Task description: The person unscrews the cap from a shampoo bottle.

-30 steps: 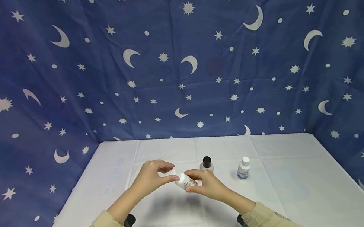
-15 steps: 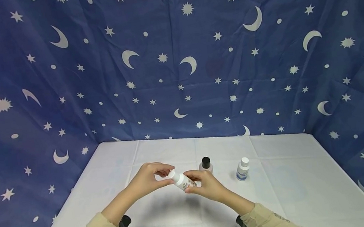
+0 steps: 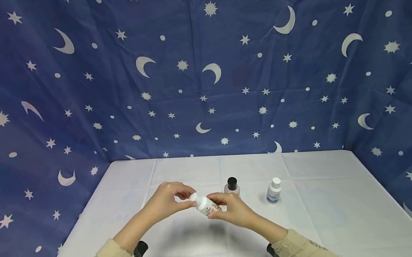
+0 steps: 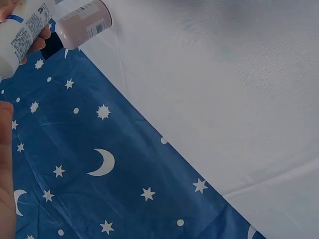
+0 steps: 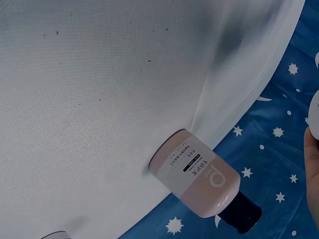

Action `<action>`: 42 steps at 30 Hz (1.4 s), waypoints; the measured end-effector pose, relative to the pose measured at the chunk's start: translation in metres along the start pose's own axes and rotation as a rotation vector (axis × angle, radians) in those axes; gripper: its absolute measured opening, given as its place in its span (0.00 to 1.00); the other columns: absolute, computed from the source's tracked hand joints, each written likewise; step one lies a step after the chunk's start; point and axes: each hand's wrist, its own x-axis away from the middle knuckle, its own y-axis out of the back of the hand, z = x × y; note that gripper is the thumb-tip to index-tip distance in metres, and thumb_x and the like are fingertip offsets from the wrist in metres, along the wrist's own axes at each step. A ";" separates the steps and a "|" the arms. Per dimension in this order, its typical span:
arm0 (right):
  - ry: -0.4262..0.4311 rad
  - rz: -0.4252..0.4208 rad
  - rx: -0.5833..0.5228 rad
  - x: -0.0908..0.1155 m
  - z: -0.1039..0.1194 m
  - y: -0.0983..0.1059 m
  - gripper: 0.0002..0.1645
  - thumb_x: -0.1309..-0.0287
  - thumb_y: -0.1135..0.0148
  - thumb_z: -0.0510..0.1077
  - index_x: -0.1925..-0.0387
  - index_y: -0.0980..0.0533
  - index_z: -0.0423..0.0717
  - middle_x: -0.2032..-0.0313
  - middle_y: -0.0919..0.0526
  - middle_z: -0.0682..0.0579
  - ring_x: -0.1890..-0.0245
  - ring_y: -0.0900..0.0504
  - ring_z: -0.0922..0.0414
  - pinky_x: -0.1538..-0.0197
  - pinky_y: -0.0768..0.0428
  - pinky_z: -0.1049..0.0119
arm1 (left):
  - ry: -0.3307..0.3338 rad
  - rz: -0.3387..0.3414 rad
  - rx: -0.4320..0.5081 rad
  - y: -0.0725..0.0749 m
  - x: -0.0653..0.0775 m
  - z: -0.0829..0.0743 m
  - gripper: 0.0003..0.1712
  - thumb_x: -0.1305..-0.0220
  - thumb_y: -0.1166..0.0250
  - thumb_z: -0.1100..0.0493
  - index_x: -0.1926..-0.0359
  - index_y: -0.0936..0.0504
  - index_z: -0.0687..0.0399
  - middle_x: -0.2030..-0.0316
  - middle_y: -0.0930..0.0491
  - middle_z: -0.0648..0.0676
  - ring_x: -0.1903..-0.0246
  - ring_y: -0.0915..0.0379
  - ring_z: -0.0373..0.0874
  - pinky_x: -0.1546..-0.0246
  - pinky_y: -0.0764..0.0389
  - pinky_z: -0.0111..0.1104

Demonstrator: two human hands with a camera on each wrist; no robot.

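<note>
Clock: head view, centred on held bottle.
Held bottle: white bottle (image 3: 206, 205), between the two hands; tilted, capped end toward 10, base toward 4. Shadow underneath suggests it's clear of the tabletop (image 3: 325, 208).
Right hand (image 3: 236, 210): between 3 and 4, thumb and fingers clamped on the bottle body. Probably the anchor: gripping low leaves the neck free.
Left hand (image 3: 166, 203): between 9 and 10, thumb and fingertips pinching the white cap (image 3: 193, 197). Tilt likely just brings the cap to these fingers. Cap threading: can't tell.
Hands: apart, joined only through the bottle.
Pink bottle (image 5: 197, 174): 2 o'clock, upright, black cap on (image 5: 240, 212), just behind the right hand, not gripped.
Blue-label bottle (image 3: 274, 191): 3 o'clock, upright, white-topped, well apart; looks parked outside the work area.
</note>
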 end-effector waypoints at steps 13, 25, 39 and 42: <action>-0.017 0.003 0.002 -0.001 0.001 0.000 0.26 0.49 0.31 0.44 0.49 0.24 0.37 0.53 0.17 0.45 0.55 0.17 0.53 0.46 0.20 0.63 | 0.064 -0.093 -0.083 -0.005 -0.001 -0.001 0.14 0.56 0.24 0.49 0.79 0.18 0.53 0.82 0.22 0.44 0.81 0.32 0.28 0.79 0.26 0.21; -0.018 0.000 -0.008 -0.001 -0.001 -0.001 0.26 0.50 0.31 0.43 0.49 0.24 0.38 0.54 0.16 0.46 0.56 0.17 0.54 0.46 0.20 0.63 | 0.039 -0.093 0.088 0.004 0.002 0.002 0.27 0.59 0.23 0.53 0.56 0.16 0.58 0.61 0.15 0.54 0.63 0.18 0.47 0.58 0.17 0.29; 0.002 -0.009 -0.009 0.000 -0.006 -0.002 0.25 0.49 0.31 0.43 0.50 0.24 0.36 0.54 0.16 0.44 0.57 0.17 0.54 0.47 0.19 0.64 | -0.054 0.056 0.072 0.003 0.000 0.001 0.19 0.52 0.27 0.64 0.55 0.16 0.60 0.60 0.15 0.55 0.63 0.19 0.43 0.61 0.17 0.28; -0.007 -0.007 -0.011 0.000 -0.005 -0.001 0.25 0.49 0.31 0.43 0.50 0.24 0.36 0.54 0.16 0.44 0.57 0.17 0.54 0.47 0.20 0.63 | -0.036 0.032 0.025 0.002 -0.001 0.000 0.16 0.53 0.26 0.61 0.59 0.15 0.59 0.64 0.15 0.52 0.66 0.20 0.40 0.64 0.18 0.26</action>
